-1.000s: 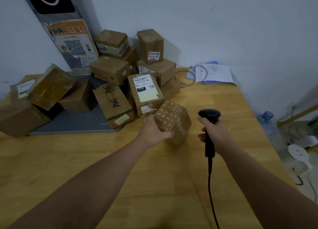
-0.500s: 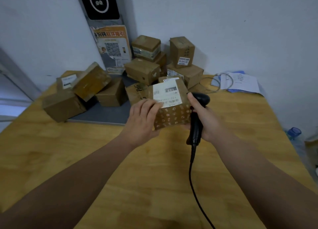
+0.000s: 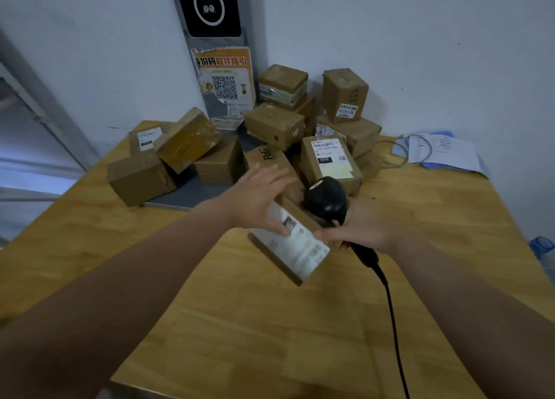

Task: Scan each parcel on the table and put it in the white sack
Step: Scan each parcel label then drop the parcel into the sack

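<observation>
parcel point(image 3: 292, 242) is off the table point(image 3: 240, 323), held tilted between both hands, white label point(image 3: 309, 253) facing up. left hand point(image 3: 258, 197): fingers straight and spread over the parcel's far side, thumb pressed flat on the label. right hand point(image 3: 363, 229): wrapped round the scanner point(image 3: 326, 196) handle, one fingertip touching the parcel's right edge. Scanner head sits just beyond that hand, over the parcel's far corner. cable point(image 3: 390, 302) trails back past the right wrist.

Room: bare wood under and behind both hands, down to the near edge. Table's right edge is well right of the right hand. pile of parcels point(image 3: 330, 161) is just beyond the left fingertips, no gap to speak of. papers point(image 3: 444, 151) lie beyond and right of the right hand.

vs 0.5 s ago: label faced the camera, left fingers curled on the parcel's front. Now the parcel is tipped flat and lower, the left hand flattened, the scanner head moved over it.
</observation>
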`<state>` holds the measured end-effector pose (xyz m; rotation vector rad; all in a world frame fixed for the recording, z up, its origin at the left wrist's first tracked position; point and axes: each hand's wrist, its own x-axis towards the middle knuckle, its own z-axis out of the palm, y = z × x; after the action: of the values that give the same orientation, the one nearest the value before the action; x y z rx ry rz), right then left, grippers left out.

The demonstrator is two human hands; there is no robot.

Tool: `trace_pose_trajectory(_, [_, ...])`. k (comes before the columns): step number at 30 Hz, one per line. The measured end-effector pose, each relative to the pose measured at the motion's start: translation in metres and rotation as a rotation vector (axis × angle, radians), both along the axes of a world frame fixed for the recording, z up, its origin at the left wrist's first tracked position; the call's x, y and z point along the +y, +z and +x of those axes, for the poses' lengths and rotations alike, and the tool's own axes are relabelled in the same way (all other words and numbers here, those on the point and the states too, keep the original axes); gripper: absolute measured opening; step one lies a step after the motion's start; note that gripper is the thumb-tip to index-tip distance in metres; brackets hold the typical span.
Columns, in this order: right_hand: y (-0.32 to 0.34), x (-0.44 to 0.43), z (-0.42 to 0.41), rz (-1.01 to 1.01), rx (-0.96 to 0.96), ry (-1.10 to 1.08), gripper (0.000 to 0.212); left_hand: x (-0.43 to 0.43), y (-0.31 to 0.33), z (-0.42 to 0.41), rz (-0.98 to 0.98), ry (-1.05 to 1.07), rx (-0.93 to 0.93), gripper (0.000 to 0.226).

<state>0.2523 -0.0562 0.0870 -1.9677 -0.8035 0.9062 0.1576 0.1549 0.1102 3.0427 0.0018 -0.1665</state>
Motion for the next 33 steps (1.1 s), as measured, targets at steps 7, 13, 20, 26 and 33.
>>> trace_pose_trajectory(7, [-0.001,0.007,-0.014,0.074,0.083,0.057,0.037,0.001,-0.003,-0.004,-0.479,0.169,0.495,0.080])
trace_pose_trajectory(13, [-0.023,0.003,-0.008,0.470,0.335,-0.613,0.043,0.003,-0.036,-0.023,-1.088,0.768,0.002,0.101])
trace_pose_trajectory(20, [-0.021,0.033,-0.033,0.508,0.410,-0.694,0.055,-0.030,-0.043,-0.033,-1.379,0.890,-0.064,0.067])
trace_pose_trajectory(26, [-0.016,0.027,-0.034,0.446,0.267,-0.641,0.057,-0.015,-0.041,-0.049,-1.345,0.748,-0.013,0.029])
trace_pose_trajectory(33, [-0.002,0.016,-0.053,0.390,0.240,-0.560,0.006,-0.008,-0.064,-0.062,-1.215,0.865,-0.172,0.024])
